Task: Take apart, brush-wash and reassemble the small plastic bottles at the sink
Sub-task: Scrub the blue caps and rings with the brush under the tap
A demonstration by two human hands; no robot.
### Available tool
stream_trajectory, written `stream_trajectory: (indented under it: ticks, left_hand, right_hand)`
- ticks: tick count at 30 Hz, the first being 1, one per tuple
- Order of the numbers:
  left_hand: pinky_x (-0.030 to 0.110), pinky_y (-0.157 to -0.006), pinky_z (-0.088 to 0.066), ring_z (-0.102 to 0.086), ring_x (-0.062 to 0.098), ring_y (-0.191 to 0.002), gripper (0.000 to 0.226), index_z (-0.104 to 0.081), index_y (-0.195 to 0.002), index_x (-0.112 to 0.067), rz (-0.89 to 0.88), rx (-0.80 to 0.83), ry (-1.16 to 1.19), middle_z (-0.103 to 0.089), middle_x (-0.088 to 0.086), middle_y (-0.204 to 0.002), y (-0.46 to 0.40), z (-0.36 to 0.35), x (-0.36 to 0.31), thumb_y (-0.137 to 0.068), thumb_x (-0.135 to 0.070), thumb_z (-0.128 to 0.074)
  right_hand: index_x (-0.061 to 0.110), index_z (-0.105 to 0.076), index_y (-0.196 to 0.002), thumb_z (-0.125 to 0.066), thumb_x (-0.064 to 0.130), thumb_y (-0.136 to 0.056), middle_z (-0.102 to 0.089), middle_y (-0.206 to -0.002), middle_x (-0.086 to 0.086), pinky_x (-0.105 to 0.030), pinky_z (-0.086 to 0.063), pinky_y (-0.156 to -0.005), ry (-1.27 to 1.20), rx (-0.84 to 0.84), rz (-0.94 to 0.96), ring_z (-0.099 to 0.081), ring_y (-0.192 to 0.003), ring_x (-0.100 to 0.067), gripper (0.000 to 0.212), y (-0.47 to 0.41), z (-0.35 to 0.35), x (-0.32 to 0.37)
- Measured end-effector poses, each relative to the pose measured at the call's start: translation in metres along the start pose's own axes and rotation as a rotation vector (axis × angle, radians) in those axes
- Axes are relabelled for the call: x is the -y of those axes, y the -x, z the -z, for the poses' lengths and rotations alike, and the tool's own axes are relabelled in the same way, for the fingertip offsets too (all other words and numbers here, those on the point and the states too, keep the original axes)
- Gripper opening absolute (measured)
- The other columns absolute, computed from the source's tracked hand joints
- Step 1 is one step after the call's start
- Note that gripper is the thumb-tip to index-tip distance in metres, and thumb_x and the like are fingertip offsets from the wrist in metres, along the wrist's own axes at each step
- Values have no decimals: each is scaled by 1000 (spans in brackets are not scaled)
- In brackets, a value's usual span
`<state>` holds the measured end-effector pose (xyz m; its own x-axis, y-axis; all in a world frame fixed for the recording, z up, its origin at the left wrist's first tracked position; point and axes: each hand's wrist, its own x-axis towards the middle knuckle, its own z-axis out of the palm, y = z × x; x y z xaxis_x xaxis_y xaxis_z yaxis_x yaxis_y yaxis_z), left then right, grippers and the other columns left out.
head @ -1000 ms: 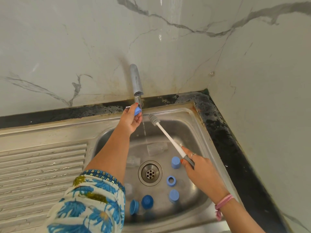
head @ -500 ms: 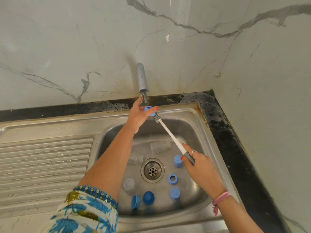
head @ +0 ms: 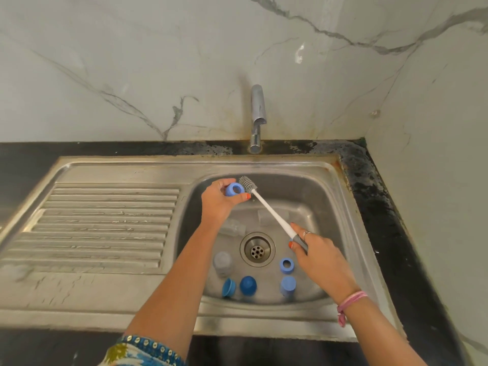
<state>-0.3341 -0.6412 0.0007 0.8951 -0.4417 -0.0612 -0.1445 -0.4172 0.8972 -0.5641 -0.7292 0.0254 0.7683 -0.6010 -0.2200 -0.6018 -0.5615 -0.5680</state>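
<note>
Over the sink basin, the left hand pinches a blue ring cap between thumb and fingers, its opening facing up. The bottle brush has its bristle head just beside the cap. Lower right, the right hand grips the brush's grey handle.

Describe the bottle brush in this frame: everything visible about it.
The bottle brush has a long thin white plastic-looking shaft, a small grey bristled head and a grey grip at the near end. It slants over the sink basin, head up-left. The right hand grips its grey end; the head sits against the blue ring cap held by the left hand.
</note>
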Motion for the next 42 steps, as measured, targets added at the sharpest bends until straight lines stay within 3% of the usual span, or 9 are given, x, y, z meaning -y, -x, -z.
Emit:
stream_trajectory:
  ticks: [3,5,14,17,21,24,31,33,42]
  left_hand:
    - [5,-67,-44,-62,12,-87,46,-69,-105,-14,7,17,-8,-69,0,-98,16,12,8,-65,-25,-89]
    - [3,-66,-44,-63,12,-85,44,-69,-101,-13,1,36,-46,-69,-1,-98,25,27,20,-65,-27,-89]
    - [40,-87,-53,-63,20,-91,35,-72,-96,-18,-25,-142,-161,-59,-4,-93,63,156,98,-64,-20,-88]
    - [35,-90,-52,-62,18,-94,41,-71,-108,-14,-21,-201,-202,-59,3,-104,70,207,118,-70,-21,-85]
    - [24,-89,-45,-57,17,-101,47,-66,-118,-10,19,-280,-256,-56,5,-112,79,266,146,-76,-22,-81]
    - [20,-88,-38,-55,21,-108,48,-63,-123,-9,55,-297,-290,-57,9,-115,84,294,165,-79,-21,-78]
    - [30,-94,-42,-54,27,-110,49,-59,-127,-5,159,-296,-342,-57,15,-122,84,329,195,-84,-23,-75]
    - [25,-91,-42,-53,25,-110,49,-58,-127,-6,189,-295,-350,-55,14,-124,82,333,199,-85,-25,-73]
    - [30,-93,-46,-55,25,-108,48,-58,-124,-4,219,-262,-366,-57,14,-123,80,334,203,-85,-27,-73]
  right_hand:
    - [35,-41,-143,-46,32,-100,-62,-92,-2,-38,-55,-72,26,16,20,-61,-77,-20,43,3,-10,7]
    - [36,-43,-140,-47,32,-99,-61,-89,-1,-38,-55,-72,30,5,38,-62,-75,-19,41,5,-20,14]
    - [31,-56,-133,-60,30,-93,-57,-80,10,-26,-44,-67,-256,-54,21,-56,-73,-13,40,11,-86,80]
    - [31,-58,-129,-62,27,-92,-62,-76,4,-25,-44,-60,-389,-81,10,-54,-59,-12,38,17,-113,117]
    - [28,-61,-127,-64,28,-90,-60,-75,10,-41,-53,-66,-500,-63,11,-52,-56,-11,37,18,-152,160]
    - [28,-60,-126,-62,26,-91,-59,-75,7,-32,-45,-56,-532,-33,29,-49,-53,-10,35,20,-172,184]
    - [27,-58,-129,-63,29,-91,-67,-86,-11,-33,-43,-57,-572,-22,-28,-47,-56,-13,38,27,-200,210]
    - [27,-55,-132,-62,29,-91,-67,-92,-15,-31,-41,-55,-586,-5,-51,-47,-56,-14,42,29,-203,210]
    - [30,-56,-129,-63,25,-92,-68,-92,-12,-31,-40,-54,-602,-49,-73,-46,-55,-15,38,36,-198,210]
